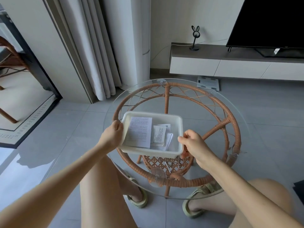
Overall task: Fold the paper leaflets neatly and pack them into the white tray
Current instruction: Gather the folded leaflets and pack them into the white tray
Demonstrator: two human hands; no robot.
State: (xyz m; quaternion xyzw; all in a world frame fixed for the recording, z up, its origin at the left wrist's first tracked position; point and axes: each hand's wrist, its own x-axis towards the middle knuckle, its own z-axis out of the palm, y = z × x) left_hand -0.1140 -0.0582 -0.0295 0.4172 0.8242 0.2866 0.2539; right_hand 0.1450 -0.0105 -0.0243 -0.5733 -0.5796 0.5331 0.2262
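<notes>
The left hand (113, 135) curls round the left rim of the white tray (153, 114). Held between both hands, the tray is over the glass-topped rattan table (234, 127). Folded paper leaflets (139, 132) lie inside it, the largest by the left wall and smaller ones to its right. The right hand (194, 142) pinches the tray's near right corner.

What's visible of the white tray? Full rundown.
The white tray is a shallow rectangular tub, plastic-looking, slightly translucent, with rounded corners and a flared rim. Open side up over the glass table; whether it rests there is unclear. The left hand grips its left rim, the right hand its right. Leaflets lie inside.
</notes>
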